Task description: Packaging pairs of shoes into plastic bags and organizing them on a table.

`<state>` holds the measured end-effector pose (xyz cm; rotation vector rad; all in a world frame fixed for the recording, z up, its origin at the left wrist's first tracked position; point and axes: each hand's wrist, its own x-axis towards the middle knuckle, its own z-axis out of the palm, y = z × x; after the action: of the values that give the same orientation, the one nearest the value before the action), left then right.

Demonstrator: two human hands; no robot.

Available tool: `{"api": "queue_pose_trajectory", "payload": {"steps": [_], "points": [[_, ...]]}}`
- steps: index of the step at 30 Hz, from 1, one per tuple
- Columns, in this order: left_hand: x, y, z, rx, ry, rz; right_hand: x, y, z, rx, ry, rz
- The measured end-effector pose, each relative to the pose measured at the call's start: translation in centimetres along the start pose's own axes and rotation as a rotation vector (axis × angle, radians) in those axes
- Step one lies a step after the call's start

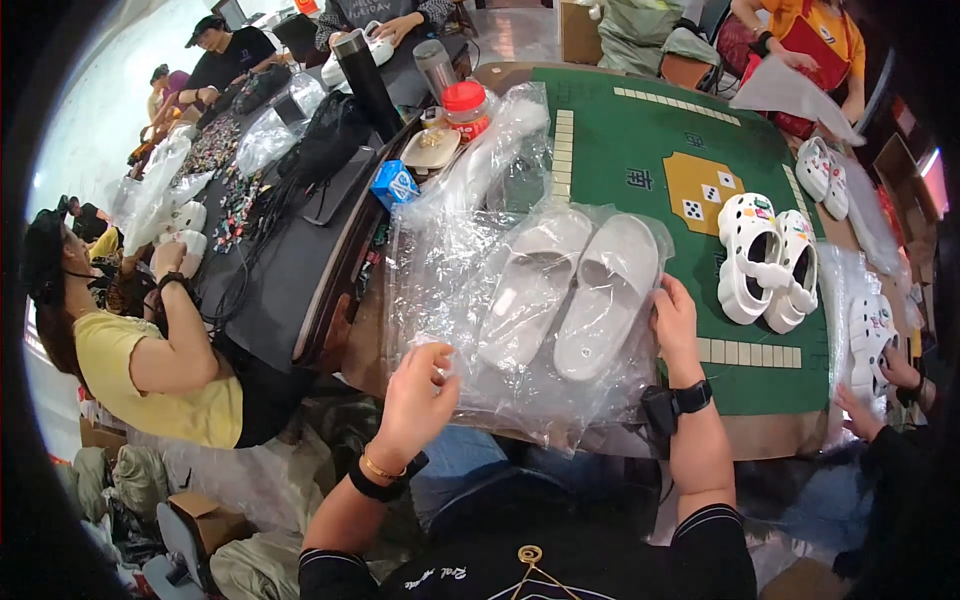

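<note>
On the green table (640,130), near its front edge, your left hand (418,398) pinched the clear plastic bag (470,270); your right hand (676,322) gripped the pale slippers (575,290) inside.

Left wrist: gold bangle (381,468), black band (372,488).
Right wrist: black watch (678,402).
Sleeves: black, thin white trim.

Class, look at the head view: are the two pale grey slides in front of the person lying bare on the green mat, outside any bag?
No: the pale grey slides lie inside a clear plastic bag, whose edges the left hand and right hand grip.
</note>
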<state>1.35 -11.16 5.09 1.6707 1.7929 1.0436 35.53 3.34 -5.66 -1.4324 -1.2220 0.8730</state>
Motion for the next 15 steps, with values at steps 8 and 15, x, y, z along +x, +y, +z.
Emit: {"api": "queue_pose_trajectory", "payload": {"steps": [8, 15], "points": [[-2.2, -2.8, 1.2, 0.233, -0.418, 0.015, 0.9, -0.3, -0.1, -0.159, 0.014, 0.010], [-0.6, -0.8, 5.7, 0.020, -0.262, 0.254, 3.2, -0.7, -3.1, 0.002, 0.081, 0.069]]}}
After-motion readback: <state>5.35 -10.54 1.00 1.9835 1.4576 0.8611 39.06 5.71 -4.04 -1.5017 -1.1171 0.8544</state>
